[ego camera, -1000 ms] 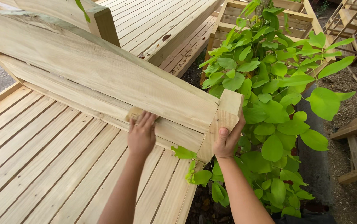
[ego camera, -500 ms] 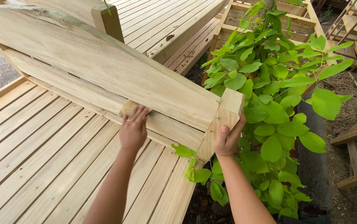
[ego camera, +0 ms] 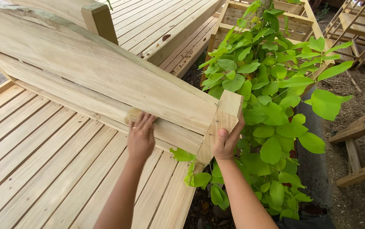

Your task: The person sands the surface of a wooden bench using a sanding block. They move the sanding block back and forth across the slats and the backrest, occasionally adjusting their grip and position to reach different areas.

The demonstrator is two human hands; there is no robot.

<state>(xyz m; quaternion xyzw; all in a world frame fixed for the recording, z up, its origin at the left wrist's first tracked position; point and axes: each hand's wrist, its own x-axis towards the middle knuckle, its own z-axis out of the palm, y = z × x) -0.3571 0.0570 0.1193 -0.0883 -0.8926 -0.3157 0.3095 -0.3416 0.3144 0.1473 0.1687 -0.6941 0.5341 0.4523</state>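
Note:
A tall wooden backrest of pale planks [ego camera: 106, 72] slants across the middle of the view. My left hand [ego camera: 140, 136] presses a small tan sanding pad [ego camera: 133, 114] against its lower plank, fingers closed over the pad. My right hand [ego camera: 226, 140] grips the square end post [ego camera: 222, 123] of the backrest, thumb on its front face and fingers wrapped behind it. Both forearms reach up from the bottom edge.
A slatted wooden seat [ego camera: 42, 169] fills the lower left. A leafy green shrub [ego camera: 271, 85] crowds the post on the right. More slatted wooden pieces [ego camera: 165, 21] lie behind, and wooden frames [ego camera: 360, 140] rest on bare soil at the right.
My left hand has slid the pad to the left along the lower plank. My right hand keeps its hold on the post.

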